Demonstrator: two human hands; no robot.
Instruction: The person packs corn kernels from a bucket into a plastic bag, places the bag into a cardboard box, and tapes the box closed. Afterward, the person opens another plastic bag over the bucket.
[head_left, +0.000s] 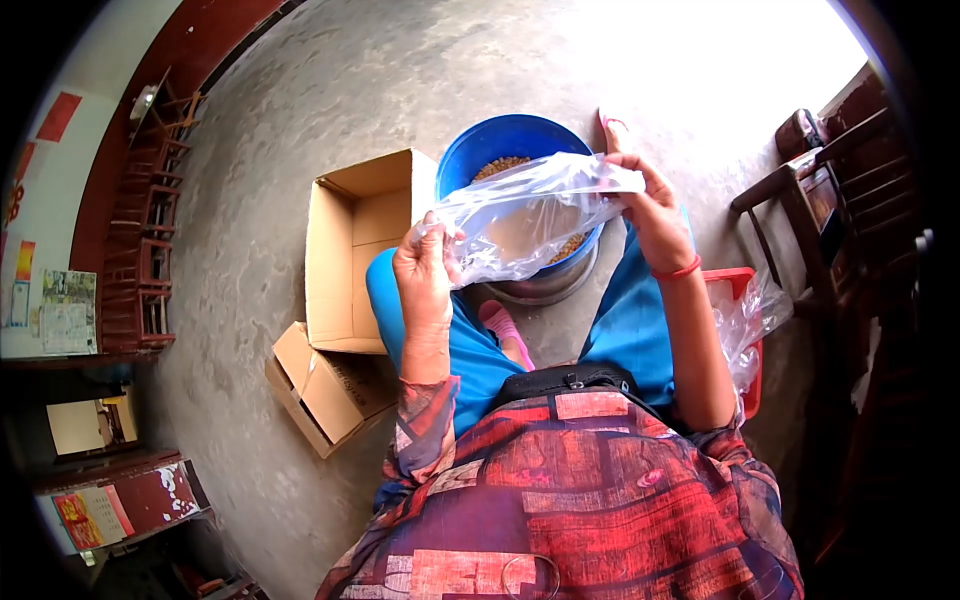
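A clear plastic bag [530,215] is stretched between my two hands, above a round blue tub [465,150]. My left hand [422,262] pinches the bag's left end. The bag's right end is gripped by my right hand [650,205], which has a red band at the wrist. Small tan pieces [500,167] lie inside the tub and show beyond the bag and below its right part. The bag covers the tub's middle, whose contents show only faintly through the plastic.
An open cardboard box [345,255] stands left of the tub, with a smaller carton [325,385] nearer me. At my right are a red basket [752,385] with clear plastic [745,320] and a dark wooden chair [790,200].
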